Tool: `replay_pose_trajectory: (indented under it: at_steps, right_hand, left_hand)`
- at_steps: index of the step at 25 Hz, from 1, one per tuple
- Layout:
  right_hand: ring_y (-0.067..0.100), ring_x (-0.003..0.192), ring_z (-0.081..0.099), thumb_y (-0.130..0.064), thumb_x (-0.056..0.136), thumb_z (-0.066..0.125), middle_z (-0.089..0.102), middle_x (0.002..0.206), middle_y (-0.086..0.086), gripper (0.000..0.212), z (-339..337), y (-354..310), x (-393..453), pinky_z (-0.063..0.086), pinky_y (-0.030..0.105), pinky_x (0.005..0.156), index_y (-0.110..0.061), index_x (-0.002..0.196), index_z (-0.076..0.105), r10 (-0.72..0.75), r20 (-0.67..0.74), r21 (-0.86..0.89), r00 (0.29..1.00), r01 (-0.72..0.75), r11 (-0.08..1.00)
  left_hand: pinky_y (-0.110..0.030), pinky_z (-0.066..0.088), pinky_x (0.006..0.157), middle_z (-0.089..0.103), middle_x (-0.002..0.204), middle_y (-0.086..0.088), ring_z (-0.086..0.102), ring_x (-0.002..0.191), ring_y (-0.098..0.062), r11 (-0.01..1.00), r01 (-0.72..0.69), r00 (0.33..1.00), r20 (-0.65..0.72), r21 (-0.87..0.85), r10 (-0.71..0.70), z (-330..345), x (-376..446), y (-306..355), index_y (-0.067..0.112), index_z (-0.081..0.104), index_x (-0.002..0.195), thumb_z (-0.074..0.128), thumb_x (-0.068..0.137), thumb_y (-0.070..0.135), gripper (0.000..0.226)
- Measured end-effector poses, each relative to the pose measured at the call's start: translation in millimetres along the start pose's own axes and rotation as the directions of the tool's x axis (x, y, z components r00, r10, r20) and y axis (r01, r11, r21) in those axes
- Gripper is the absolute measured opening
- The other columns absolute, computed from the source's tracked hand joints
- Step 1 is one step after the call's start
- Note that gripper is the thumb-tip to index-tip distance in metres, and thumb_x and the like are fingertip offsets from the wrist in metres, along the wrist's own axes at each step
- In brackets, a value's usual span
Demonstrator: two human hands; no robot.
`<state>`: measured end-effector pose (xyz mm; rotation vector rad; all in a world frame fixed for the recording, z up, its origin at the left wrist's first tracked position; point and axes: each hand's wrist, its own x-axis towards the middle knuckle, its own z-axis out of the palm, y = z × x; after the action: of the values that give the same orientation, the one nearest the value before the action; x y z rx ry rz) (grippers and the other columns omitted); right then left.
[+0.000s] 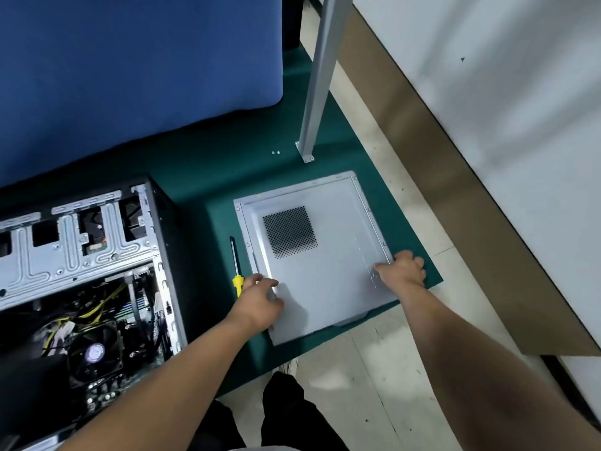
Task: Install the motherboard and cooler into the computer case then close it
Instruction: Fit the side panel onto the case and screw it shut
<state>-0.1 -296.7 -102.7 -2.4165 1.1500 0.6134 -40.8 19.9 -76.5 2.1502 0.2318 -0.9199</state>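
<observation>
While flat on the green table (331, 151), side panel (328, 265) between gripping left hand (260, 302) and right hand (405, 268).

Two hands: the left hand (260, 296) and the right hand (403, 268), one at each side edge of one grey side panel (328, 275). One yellow-handled screwdriver (236, 268) just left of the left hand. One open computer case (84, 271) further left, with one cooler fan (94, 353) inside. Two small screws (275, 153) well beyond the hands, beside one metal post (317, 79).
</observation>
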Motion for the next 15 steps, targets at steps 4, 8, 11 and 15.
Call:
replay_pose_trajectory:
  at_steps: [4,8,11,15]
  right_hand:
    - [0.039,0.133,0.041,-0.059,0.076,0.078,0.039,0.147,0.017,0.090,1.1,-1.7,16.3,0.043,0.050,0.105,-0.010,0.143,0.042,0.077,0.019,0.066,0.997,-0.078,0.995]
    - [0.039,0.126,0.055,-0.058,0.072,0.084,0.054,0.139,0.016,0.090,-17.9,-1.1,32.5,0.049,0.049,0.104,-0.008,0.140,0.049,0.069,0.177,0.265,0.982,-0.115,0.957]
    - [0.028,0.105,0.066,-0.040,0.078,0.087,0.065,0.119,0.008,0.048,-51.5,9.6,30.0,0.055,0.040,0.091,-0.014,0.109,0.062,-0.144,0.245,0.370,0.959,0.045,0.928]
    - [0.019,0.112,0.070,-0.031,0.077,0.089,0.071,0.129,0.005,0.068,-99.2,9.6,-24.0,0.057,0.038,0.098,-0.018,0.137,0.062,-0.357,0.274,0.639,0.893,0.108,0.762]
  left_hand:
    - [-0.020,0.036,0.093,0.007,0.168,0.008,0.034,0.147,-0.020,0.996,0.062,0.998,-0.019,-0.069,-0.064,20.0,0.0,-1.7,0.026,0.050,0.147,0.054,0.097,0.022,0.050]
    - [-0.025,0.041,0.098,0.002,0.168,0.009,0.035,0.147,-0.021,0.982,0.093,0.996,0.031,-0.164,-0.089,27.0,1.2,7.4,0.033,0.053,0.144,0.062,0.095,0.030,0.050]
    - [-0.035,0.049,0.101,0.015,0.162,-0.003,0.047,0.134,-0.024,0.983,0.119,0.992,0.068,-0.143,-0.110,19.9,-4.1,22.1,0.027,0.058,0.140,0.066,0.095,0.040,0.048]
    - [-0.034,0.044,0.106,0.042,0.156,-0.002,0.050,0.133,-0.022,0.972,0.042,0.994,0.109,-0.232,-0.017,-0.5,-25.6,57.5,0.027,0.052,0.148,0.064,0.098,0.039,0.052]
